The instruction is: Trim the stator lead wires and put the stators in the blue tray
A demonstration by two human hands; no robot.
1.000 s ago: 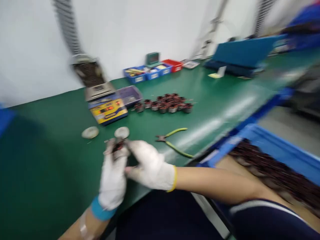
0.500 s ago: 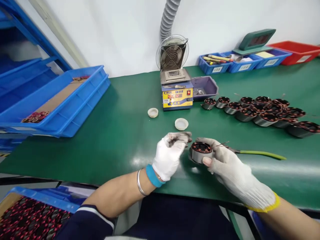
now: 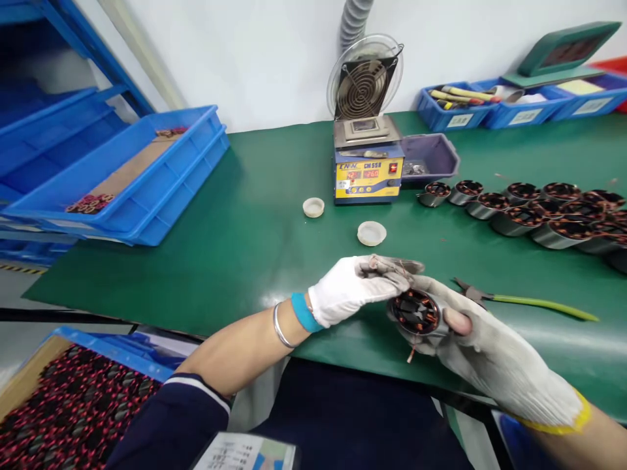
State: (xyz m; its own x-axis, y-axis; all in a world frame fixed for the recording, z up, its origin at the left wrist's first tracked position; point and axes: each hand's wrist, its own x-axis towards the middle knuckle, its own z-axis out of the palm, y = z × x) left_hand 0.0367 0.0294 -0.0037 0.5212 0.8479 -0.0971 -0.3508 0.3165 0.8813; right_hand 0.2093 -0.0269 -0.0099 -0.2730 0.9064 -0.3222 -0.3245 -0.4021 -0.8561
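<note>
Right hand (image 3: pixel 470 346) fingers curl around the stator (image 3: pixel 416 313); left hand (image 3: pixel 355 290) fingertips pinch its wire

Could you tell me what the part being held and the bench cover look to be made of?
Motor stator: dull grey metal shell, copper-coloured windings inside, likely enamelled wire. Bench mat: smooth green sheet with soft glare, probably rubber or vinyl.

Solder pot (image 3: pixel 368 171) behind two caps (image 3: pixel 371 233), stators (image 3: pixel 533 209) to its right.
</note>
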